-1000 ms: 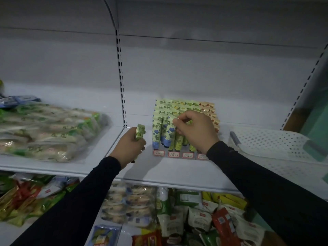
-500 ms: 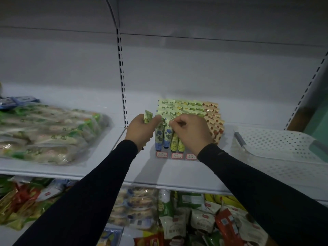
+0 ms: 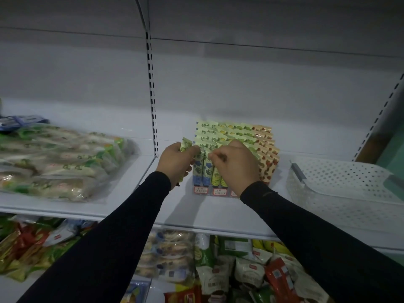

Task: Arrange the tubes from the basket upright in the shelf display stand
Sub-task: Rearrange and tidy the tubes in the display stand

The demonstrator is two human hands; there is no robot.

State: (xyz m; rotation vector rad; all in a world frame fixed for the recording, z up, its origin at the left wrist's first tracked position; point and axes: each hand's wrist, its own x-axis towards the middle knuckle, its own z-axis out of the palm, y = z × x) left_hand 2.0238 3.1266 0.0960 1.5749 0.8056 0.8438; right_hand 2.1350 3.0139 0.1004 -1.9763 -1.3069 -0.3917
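Observation:
The display stand [image 3: 218, 191] sits on the white shelf with rows of upright tubes [image 3: 231, 133], blue-green at the left, yellow-green in the middle, orange-red at the right. My left hand [image 3: 175, 162] grips a green tube [image 3: 185, 145], its flat end up, just left of the stand's front left corner. My right hand [image 3: 235, 165] is over the front rows, its fingertips pinching the top of a front tube [image 3: 206, 169]. The white perforated basket [image 3: 341, 182] stands at the right on the same shelf; no tubes show inside it.
Bagged green and white packets [image 3: 56, 162] fill the left shelf section. A slotted upright [image 3: 152, 95] divides the back panels. The lower shelf holds many snack packets [image 3: 218, 265]. Bare shelf [image 3: 207, 213] lies in front of the stand.
My left hand has carried its green tube up and rightward to the stand's left edge. My right hand has shifted slightly left along the front rows.

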